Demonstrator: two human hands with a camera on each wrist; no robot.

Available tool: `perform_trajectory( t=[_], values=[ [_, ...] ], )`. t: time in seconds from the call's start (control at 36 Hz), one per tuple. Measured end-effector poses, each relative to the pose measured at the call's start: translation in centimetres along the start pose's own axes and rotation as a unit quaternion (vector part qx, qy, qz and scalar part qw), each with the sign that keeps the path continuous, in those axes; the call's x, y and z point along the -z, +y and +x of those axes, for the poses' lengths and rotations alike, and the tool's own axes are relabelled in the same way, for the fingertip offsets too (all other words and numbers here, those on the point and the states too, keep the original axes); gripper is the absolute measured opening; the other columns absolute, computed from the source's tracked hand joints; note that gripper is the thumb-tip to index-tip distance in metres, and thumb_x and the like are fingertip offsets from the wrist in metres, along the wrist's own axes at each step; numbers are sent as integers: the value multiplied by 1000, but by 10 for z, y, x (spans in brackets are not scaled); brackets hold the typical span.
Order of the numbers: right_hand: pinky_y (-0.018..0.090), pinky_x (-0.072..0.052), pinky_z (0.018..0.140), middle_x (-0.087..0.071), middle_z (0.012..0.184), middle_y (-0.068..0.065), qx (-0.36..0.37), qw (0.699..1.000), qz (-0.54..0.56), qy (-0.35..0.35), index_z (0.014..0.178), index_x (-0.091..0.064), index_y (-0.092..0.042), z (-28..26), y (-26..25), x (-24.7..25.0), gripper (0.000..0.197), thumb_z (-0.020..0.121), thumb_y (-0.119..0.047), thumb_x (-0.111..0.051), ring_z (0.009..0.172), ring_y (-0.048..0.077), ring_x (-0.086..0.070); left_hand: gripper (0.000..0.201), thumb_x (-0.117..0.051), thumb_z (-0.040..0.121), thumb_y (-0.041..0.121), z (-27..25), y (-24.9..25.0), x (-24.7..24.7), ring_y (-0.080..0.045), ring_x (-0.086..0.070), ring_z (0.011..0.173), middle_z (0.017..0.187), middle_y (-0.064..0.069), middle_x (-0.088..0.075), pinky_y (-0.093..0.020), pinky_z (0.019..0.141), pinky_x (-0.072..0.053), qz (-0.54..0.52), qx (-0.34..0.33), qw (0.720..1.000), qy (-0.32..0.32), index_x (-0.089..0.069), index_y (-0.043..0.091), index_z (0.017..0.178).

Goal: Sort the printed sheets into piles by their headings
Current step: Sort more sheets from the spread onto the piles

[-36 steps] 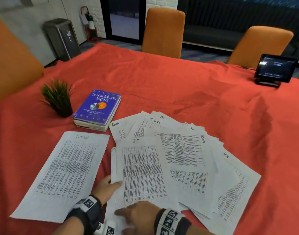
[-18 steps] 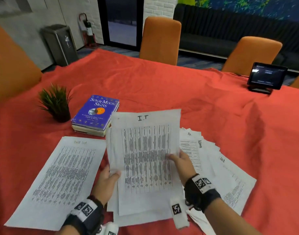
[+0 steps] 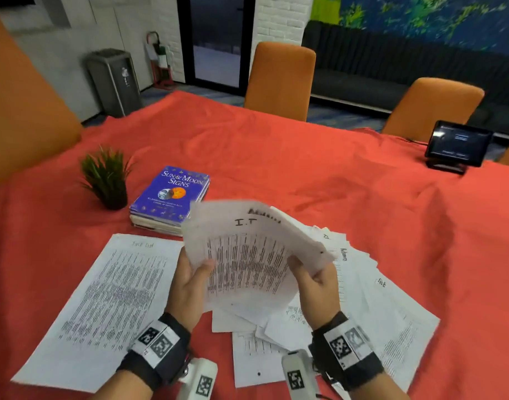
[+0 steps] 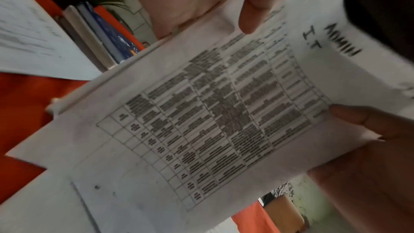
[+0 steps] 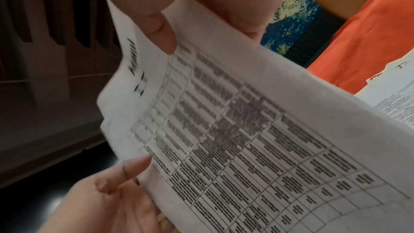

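Observation:
I hold a small bundle of printed sheets up over the red table. Its front sheet (image 3: pixel 247 261) carries the handwritten heading "I.T" over a table of text, and a sheet headed "Admin" (image 3: pixel 264 212) peeks out behind it. My left hand (image 3: pixel 189 281) pinches the bundle's left edge, thumb on the front. On the right edge, my right hand (image 3: pixel 313 281) pinches it the same way. In the left wrist view the I.T sheet (image 4: pixel 224 121) fills the frame. A single sheet headed "Task list" (image 3: pixel 109 298) lies flat at the left. A fanned heap of sheets (image 3: pixel 377 298) lies under and right of my hands.
A blue book (image 3: pixel 172 194) on a short stack sits just beyond the papers, with a small potted plant (image 3: pixel 106 180) to its left. A tablet on a stand (image 3: pixel 458 145) is at the far right edge. Orange chairs (image 3: pixel 279 82) line the far side.
The I.T sheet came off the heap and rose in both hands. Since half a second ago the bundle has bowed and the Admin heading has come into view behind it.

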State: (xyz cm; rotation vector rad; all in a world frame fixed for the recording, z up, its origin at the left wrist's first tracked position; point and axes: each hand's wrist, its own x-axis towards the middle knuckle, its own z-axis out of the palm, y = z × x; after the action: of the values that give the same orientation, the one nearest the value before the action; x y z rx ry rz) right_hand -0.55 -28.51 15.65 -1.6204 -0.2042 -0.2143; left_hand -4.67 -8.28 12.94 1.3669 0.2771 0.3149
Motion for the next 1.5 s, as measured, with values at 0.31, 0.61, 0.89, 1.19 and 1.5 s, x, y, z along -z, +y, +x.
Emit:
perform_trajectory(
  t=[0.31, 0.61, 0.89, 1.19, 1.5],
  values=[
    [48, -53, 79, -68, 89, 6, -61, 996, 47, 34, 98, -65, -13, 6, -1, -7, 23, 77, -23, -61, 86, 23, -64, 42, -51, 90, 3, 0, -3, -12, 8, -63, 96, 111, 11, -66, -23, 95, -46, 11, 21, 999, 38, -51, 16, 130],
    [29, -55, 69, -70, 77, -5, -106, 993, 36, 39, 86, -64, -13, 0, 19, -1, 17, 73, -13, -53, 76, 9, -65, 44, -48, 79, 22, 0, -27, -4, -2, -61, 107, 116, 11, -65, -18, 89, -45, 45, 49, 997, 24, -53, 31, 122],
    [29, -55, 79, -73, 94, -3, -126, 991, 0, 38, 99, -66, -16, 0, 30, -12, 28, 90, 6, -52, 93, 14, -67, 25, -46, 98, 13, 2, -28, 8, -9, -56, 107, 115, 2, -61, -23, 97, -40, 109, 40, 993, 34, -52, 21, 120],
    [43, -55, 91, -68, 110, -4, -262, 948, -125, -130, 115, -57, -20, -21, 66, -114, 27, 89, -18, -53, 100, 15, -66, 19, -49, 96, 15, 30, -21, 131, -19, -55, 71, 79, 6, -62, -30, 66, -43, 253, 136, 955, 69, -57, 31, 102],
    [25, -54, 75, -66, 89, -4, -312, 852, -263, -328, 97, -63, -17, -55, 92, -212, 21, 85, -34, -63, 83, 14, -60, 25, -47, 91, -4, 13, -44, 243, -24, -60, 64, 81, -6, -67, -25, 54, -48, 374, 235, 895, 69, -63, 7, 105]
  ],
)
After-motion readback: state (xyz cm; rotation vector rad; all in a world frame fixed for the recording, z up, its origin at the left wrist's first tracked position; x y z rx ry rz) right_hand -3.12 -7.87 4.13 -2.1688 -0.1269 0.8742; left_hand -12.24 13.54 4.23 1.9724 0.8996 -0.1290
